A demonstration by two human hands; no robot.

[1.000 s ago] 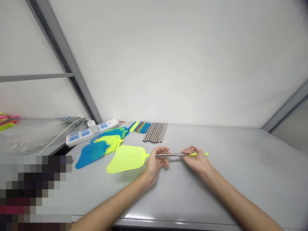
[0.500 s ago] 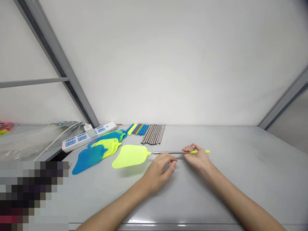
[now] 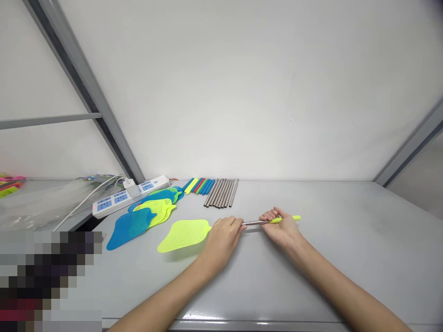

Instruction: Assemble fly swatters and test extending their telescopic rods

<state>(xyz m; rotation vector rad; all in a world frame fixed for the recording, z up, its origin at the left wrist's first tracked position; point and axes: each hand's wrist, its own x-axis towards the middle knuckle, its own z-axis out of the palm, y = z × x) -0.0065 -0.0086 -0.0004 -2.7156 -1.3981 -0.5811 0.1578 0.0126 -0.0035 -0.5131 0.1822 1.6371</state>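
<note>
A fly swatter with a yellow-green perforated head [image 3: 185, 235] lies crosswise between my hands, its head to the left. My left hand [image 3: 223, 240] is closed around the metal rod close to the head and hides that part. The bare rod [image 3: 253, 222] shows between the two hands. At the other end, my right hand [image 3: 281, 227], palm up, has its fingers curled on the yellow-green handle [image 3: 296, 217], whose tip sticks out to the right. The head is tilted and casts a shadow on the table.
Left of the swatter lie overlapping blue [image 3: 129, 228] and yellow-green swatter heads [image 3: 159, 211]. Behind are several coloured handles [image 3: 200, 186] and metal rods [image 3: 221, 192] in rows. A white power strip [image 3: 129, 196] with a plugged-in adapter stands at the back left by the wall.
My left hand has closed around the rod near the head; before, its fingers were loosely apart. The swatter's head has dipped slightly down and left. My right hand keeps its hold.
</note>
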